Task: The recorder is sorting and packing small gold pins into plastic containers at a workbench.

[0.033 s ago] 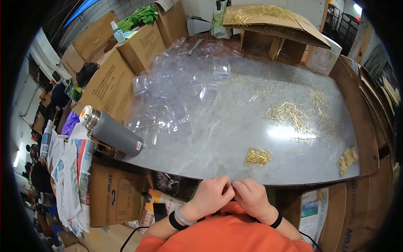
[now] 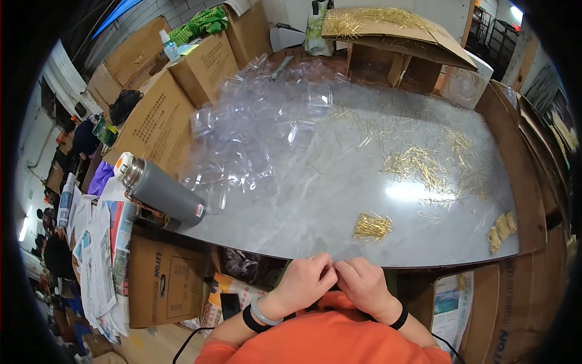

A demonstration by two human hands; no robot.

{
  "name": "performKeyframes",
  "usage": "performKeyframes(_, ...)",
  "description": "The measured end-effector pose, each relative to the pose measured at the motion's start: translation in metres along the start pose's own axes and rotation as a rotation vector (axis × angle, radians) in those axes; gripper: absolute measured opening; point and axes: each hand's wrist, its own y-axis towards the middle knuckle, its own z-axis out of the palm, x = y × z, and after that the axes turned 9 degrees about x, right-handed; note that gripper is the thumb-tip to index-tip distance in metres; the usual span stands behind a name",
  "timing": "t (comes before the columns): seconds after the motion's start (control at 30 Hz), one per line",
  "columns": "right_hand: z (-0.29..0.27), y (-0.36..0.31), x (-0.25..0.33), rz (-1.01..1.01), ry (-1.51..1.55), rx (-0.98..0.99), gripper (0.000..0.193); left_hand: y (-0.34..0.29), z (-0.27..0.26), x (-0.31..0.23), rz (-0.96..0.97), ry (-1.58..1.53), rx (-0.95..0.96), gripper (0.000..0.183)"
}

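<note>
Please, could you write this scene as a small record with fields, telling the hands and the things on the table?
Left hand: bare left hand, curled, at the near edge of the smooth grey tabletop
Right hand: bare right hand, curled, close beside the left
Held: cannot tell; the fingers hide it
Nearest thing: compact bundle of thin gold-coloured wire pieces, beyond the right hand
Centre-right: loose heap of gold-coloured wire pieces
Far left: spread pile of clear plastic pieces
Near left: grey cylindrical bottle
</note>
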Motion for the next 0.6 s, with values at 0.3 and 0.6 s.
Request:
performKeyframes(0.3, -0.006, 0.029, -0.008, -0.141, -0.151, -0.319, 0.029, -0.018, -0.042, 0.049, -0.311, -0.893, -0.602, 0.019)
performKeyframes(0.6, 0.013, 0.034, -0.031, 0.178, -0.061, -0.070, 0.054, -0.025, -0.040, 0.036, -0.061, -1.151, -0.640, 0.011)
